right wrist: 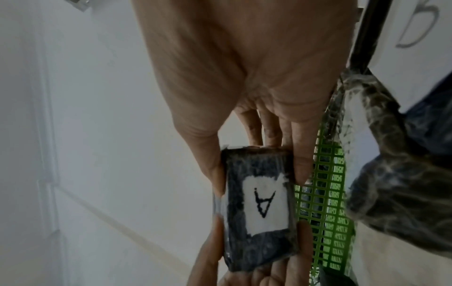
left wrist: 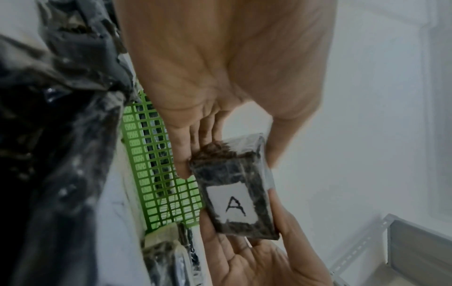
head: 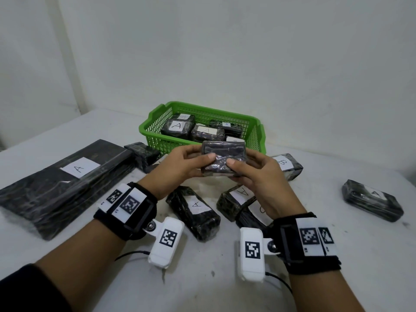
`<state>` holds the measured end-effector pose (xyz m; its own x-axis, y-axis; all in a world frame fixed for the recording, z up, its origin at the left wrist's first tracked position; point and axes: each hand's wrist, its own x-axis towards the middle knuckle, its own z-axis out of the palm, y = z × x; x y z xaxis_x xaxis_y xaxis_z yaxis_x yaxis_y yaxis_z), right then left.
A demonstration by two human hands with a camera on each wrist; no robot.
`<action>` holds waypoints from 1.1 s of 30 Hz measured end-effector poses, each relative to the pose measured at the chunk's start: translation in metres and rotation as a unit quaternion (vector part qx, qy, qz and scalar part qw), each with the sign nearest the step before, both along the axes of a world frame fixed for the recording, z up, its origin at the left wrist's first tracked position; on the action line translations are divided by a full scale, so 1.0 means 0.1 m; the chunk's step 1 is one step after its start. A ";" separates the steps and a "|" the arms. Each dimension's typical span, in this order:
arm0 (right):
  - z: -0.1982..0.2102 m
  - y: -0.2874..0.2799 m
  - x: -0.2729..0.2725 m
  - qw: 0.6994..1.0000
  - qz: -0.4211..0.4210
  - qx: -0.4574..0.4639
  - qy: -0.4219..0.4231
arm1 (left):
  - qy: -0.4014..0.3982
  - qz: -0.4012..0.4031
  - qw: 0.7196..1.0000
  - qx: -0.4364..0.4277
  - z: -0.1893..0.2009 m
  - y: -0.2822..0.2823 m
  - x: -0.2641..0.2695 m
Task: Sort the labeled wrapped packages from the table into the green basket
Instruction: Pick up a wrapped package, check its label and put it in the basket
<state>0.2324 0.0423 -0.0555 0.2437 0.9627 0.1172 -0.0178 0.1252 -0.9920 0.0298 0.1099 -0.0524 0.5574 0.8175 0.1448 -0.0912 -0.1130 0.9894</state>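
Note:
Both hands hold one small black wrapped package [head: 222, 157] just in front of the green basket [head: 157, 124]. My left hand [head: 186, 164] grips its left end and my right hand [head: 249, 170] grips its right end, thumbs on top. Its white label marked A [left wrist: 232, 205] faces down, away from the head view, and shows in both wrist views [right wrist: 265, 205]. The basket holds several black packages, two labelled A [head: 176, 126]. On the table lie more packages: a large flat A [head: 78, 168], a small A [head: 195, 204], another A [head: 239, 194], a B [head: 282, 163] and an A at the right [head: 374, 194].
An unlabelled-looking black package [head: 141, 152] lies left of the basket. A further package with a partly hidden label [head: 258, 210] sits under my right wrist. The white table [head: 202, 278] ends at a white wall behind the basket.

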 end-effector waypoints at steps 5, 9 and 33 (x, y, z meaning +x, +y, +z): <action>0.06 -0.06 -0.06 1.000 0.013 0.005 -0.008 | 0.005 0.023 1.000 0.020 -0.03 0.03 0.00; 0.05 -0.06 -0.03 1.000 0.018 0.000 -0.010 | 0.010 0.023 0.999 0.021 -0.03 0.02 0.01; 0.12 -0.10 -0.04 0.994 0.078 -0.038 0.062 | -0.004 -0.021 0.992 0.122 0.03 0.00 -0.06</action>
<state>0.2287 0.0321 -0.0434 0.0996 0.9948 0.0204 -0.1544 0.0357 -0.9874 0.0234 0.1102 -0.0491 0.5882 0.7337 0.3401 -0.1088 -0.3449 0.9323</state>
